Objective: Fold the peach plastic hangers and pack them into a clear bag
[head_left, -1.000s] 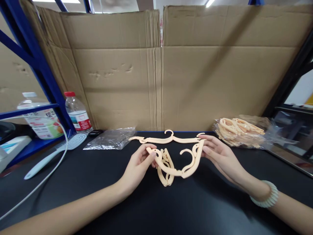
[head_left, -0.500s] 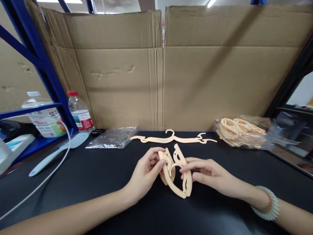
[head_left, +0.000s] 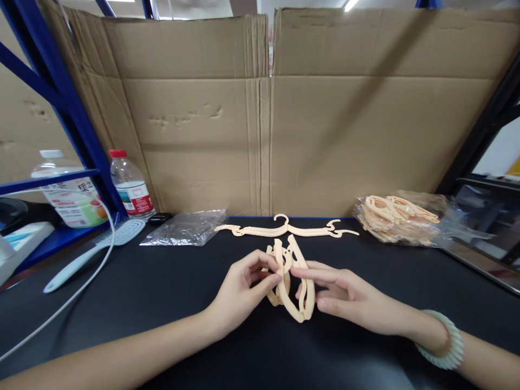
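Observation:
Between both hands is a beige folding hanger (head_left: pixel 309 304), its two arms folded toward each other and its joint pointing down at me. My left hand (head_left: pixel 247 281) pinches the left arm of this hanger between thumb and fingers. My right hand (head_left: pixel 345 290) grips the right arm, with fingers on both sides of it. Just behind the left arm shows another beige hanger part (head_left: pixel 273 297); whether it belongs to the same hanger I cannot tell. Farther back, an unfolded beige hanger (head_left: pixel 266 232) lies flat on the black table with its hook pointing away from me.
Clear bags with several folded hangers (head_left: pixel 400 216) lie at the back right. At the back left are an empty-looking plastic bag (head_left: pixel 182 228), a hairbrush (head_left: pixel 89 257), a white cable (head_left: pixel 81 295) and a red-capped bottle (head_left: pixel 132 187). Cardboard (head_left: pixel 203 135) walls the back.
The hanger's left arm has swung right, closer to the right arm, and my left hand has moved slightly right with it. The joint end has risen a little.

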Demonstrator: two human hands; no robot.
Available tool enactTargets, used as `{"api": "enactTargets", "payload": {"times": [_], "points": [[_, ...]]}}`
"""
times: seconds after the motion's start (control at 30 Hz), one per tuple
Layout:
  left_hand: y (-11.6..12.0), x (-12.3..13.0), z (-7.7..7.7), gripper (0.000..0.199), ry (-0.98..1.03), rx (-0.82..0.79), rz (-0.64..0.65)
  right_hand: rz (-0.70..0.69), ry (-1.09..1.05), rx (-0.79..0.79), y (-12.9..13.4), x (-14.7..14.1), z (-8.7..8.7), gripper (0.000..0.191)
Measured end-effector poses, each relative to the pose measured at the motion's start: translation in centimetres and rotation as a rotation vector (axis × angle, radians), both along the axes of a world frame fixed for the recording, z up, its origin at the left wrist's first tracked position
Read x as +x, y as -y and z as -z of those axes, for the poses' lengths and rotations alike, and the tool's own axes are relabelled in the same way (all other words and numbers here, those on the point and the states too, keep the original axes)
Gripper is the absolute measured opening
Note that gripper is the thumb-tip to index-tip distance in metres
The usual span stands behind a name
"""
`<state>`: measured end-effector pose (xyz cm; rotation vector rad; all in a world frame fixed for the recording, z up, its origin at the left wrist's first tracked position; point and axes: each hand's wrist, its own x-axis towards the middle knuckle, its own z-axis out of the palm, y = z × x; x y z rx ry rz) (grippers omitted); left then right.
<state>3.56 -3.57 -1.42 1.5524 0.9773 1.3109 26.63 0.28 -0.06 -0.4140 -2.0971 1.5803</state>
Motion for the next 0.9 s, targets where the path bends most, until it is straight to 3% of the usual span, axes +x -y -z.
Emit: {"api": "enactTargets", "payload": {"times": [0.17, 0.67, 0.9], "points": [[0.25, 0.14, -0.26, 0.012, -0.019, -0.011, 0.046, -0.059, 0.006, -0.033, 0.25, 0.07, -0.13, 0.047], [-0.05, -0.05, -0.08, 0.021, 0.035, -0.100, 0.000, 0.015, -0.007, 0.004, -0.23, 0.37, 0.05, 0.031], [0.40, -0.06, 0.06, 0.018, -0.017, -0.022, 0.021, -0.014, 0.058, 0.000, 0.10, 0.56, -0.20, 0.033]]}}
